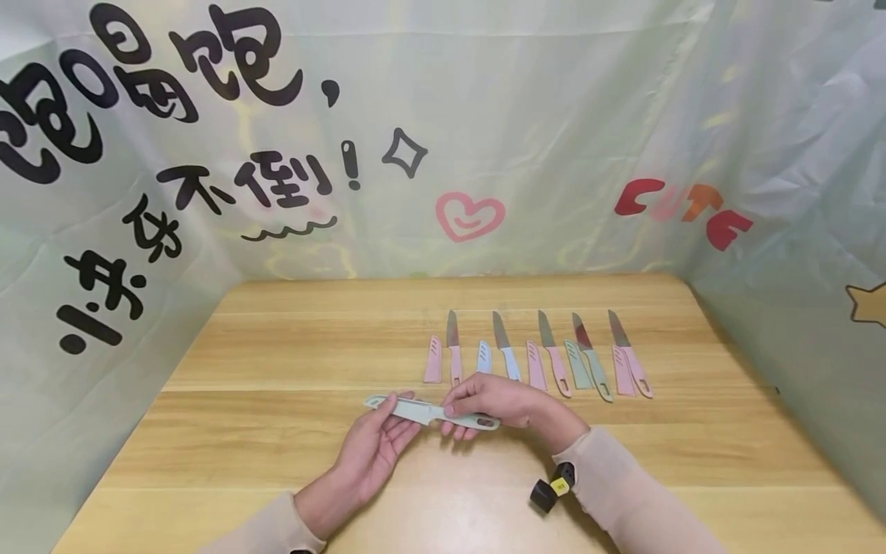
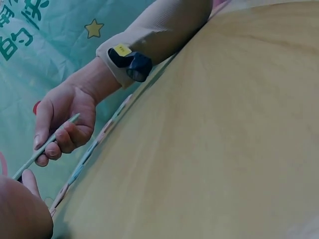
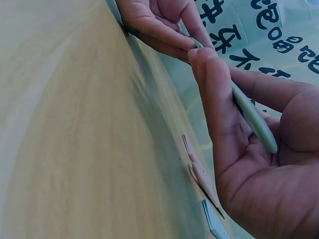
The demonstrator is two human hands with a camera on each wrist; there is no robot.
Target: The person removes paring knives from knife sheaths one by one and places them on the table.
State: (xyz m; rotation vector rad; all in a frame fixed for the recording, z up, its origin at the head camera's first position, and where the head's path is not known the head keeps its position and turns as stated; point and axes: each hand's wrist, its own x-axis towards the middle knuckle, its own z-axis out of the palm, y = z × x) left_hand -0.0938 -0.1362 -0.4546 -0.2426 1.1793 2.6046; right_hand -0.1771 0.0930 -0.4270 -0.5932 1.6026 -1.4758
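Note:
Both hands hold a pale green knife (image 1: 474, 421) level above the near middle of the table. Its blade end lies in a matching green sheath (image 1: 412, 411). My left hand (image 1: 370, 454) grips the sheath, thumb on top and fingers beneath. At the other end my right hand (image 1: 501, 398) pinches the handle between thumb and fingers. In the left wrist view the right hand (image 2: 72, 117) has its fingers curled round the handle (image 2: 50, 142). The right wrist view shows the handle's end (image 3: 259, 124) against the right palm.
Beyond the hands, several knives lie in a row on the wooden table (image 1: 277, 346), blades pointing away, among them a pink knife (image 1: 557, 369) and a green knife (image 1: 597, 375). Beside each lies a same-coloured sheath, such as the pink sheath (image 1: 433, 360). Printed cloth (image 1: 554, 138) surrounds the table.

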